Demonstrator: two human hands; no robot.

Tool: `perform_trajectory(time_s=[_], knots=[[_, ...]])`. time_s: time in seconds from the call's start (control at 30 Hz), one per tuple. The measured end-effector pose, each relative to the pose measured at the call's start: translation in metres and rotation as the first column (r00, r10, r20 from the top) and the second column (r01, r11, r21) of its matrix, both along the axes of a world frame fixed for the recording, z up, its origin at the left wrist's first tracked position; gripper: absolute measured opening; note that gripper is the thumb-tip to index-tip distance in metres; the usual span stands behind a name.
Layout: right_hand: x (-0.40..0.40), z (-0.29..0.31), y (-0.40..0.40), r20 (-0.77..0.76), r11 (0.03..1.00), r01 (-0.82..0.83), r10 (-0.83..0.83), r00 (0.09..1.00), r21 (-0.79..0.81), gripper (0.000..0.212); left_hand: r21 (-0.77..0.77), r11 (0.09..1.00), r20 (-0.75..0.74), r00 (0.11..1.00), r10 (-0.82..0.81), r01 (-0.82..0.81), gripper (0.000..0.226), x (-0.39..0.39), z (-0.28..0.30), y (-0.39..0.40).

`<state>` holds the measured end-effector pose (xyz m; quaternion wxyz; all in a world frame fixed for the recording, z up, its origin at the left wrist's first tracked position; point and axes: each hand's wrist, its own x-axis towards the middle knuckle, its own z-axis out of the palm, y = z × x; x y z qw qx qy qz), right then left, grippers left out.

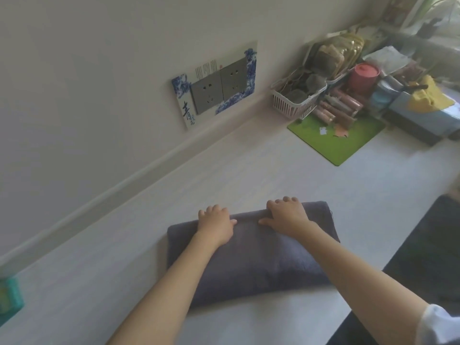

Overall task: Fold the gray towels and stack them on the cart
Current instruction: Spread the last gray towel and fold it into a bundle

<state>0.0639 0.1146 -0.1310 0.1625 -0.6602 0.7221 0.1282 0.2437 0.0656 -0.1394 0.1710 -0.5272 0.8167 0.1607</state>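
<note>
A dark gray towel, folded into a thick rectangle, lies on the white tabletop in front of me. My left hand lies palm down on the towel's far edge, left of centre, its fingertips curling over the edge. My right hand lies the same way on the far edge to the right, fingers over the fold. Both thumbs point inward along the cloth. No cart is in view.
The wall runs along the table's left side with a decorated socket plate. At the far right stand a pink basket, a red lidded pot, boxes and a green mat. A teal object sits at the left edge. Dark cloth lies right.
</note>
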Motion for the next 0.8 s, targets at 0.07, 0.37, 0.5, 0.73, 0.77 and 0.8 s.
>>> perform_trajectory(time_s=[0.07,0.37,0.5,0.73,0.77,0.8], knots=[[0.013,-0.013,0.017,0.015,0.964,0.046,-0.043,0.999,-0.261,0.04,-0.215,0.976,-0.141,0.99,0.006,-0.037,0.039,-0.005,-0.007,0.024],[0.04,-0.057,0.089,0.169,0.925,0.136,-0.08,0.982,-0.356,0.055,-0.227,0.973,-0.188,0.982,-0.002,-0.041,0.07,0.03,-0.047,0.085],[0.043,-0.057,0.086,0.176,0.937,0.163,-0.112,0.978,-0.31,0.056,-0.182,0.983,-0.207,0.978,-0.008,-0.03,0.065,0.033,-0.042,0.08],[0.076,-0.014,0.104,0.846,0.79,0.575,-0.144,0.513,-0.214,0.046,-0.229,0.777,-0.482,0.762,0.433,-0.587,0.046,0.086,-0.029,0.093],[0.088,-0.005,0.108,0.917,0.765,0.633,-0.157,0.367,-0.122,0.046,-0.146,0.741,-0.444,0.713,0.543,-0.656,0.054,0.093,-0.023,0.094],[0.099,0.0,0.111,0.953,0.749,0.662,-0.18,0.245,-0.029,0.046,-0.066,0.714,-0.392,0.676,0.623,-0.697,0.062,0.099,-0.017,0.094]])
